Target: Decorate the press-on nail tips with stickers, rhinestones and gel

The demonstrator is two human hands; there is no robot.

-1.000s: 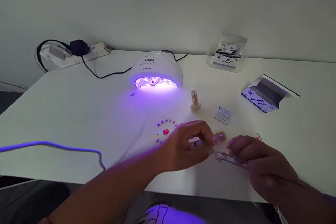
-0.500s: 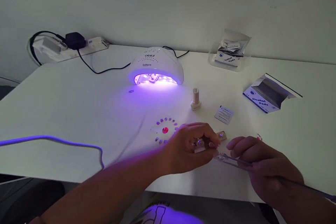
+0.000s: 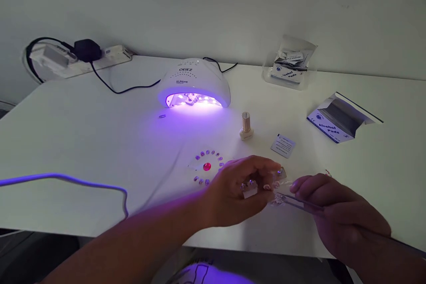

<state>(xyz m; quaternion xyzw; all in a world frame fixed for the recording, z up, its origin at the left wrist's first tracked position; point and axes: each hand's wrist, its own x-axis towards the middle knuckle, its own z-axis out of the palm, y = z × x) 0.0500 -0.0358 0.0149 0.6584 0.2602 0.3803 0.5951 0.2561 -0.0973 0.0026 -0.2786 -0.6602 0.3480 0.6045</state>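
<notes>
My left hand (image 3: 234, 197) is closed with thumb and fingertips on a small clear plastic bag (image 3: 277, 202) that holds tiny pinkish pieces. Metal tweezers (image 3: 301, 203) are gripped in my right hand (image 3: 346, 213); their tips are at the bag, and whether they pinch a piece I cannot tell. Small blocks with shiny gems stand near my left hand: one block (image 3: 250, 192) shows through the gap between thumb and fingers, another (image 3: 282, 173) behind the fingertips. To the left, a ring of small gems surrounds a red stone (image 3: 207, 167), partly hidden by the hand.
A white nail lamp (image 3: 196, 80) glows purple at the back. A polish bottle (image 3: 246, 128), a foil packet (image 3: 282, 145), an open alcohol pads box (image 3: 336, 120) and a bag of pads (image 3: 288, 69) stand behind my hands. A cable (image 3: 66, 178) crosses the left side.
My left fingers have spread a little apart, and more of the clear bag and its pinkish pieces shows. The right hand with the tweezers has shifted slightly.
</notes>
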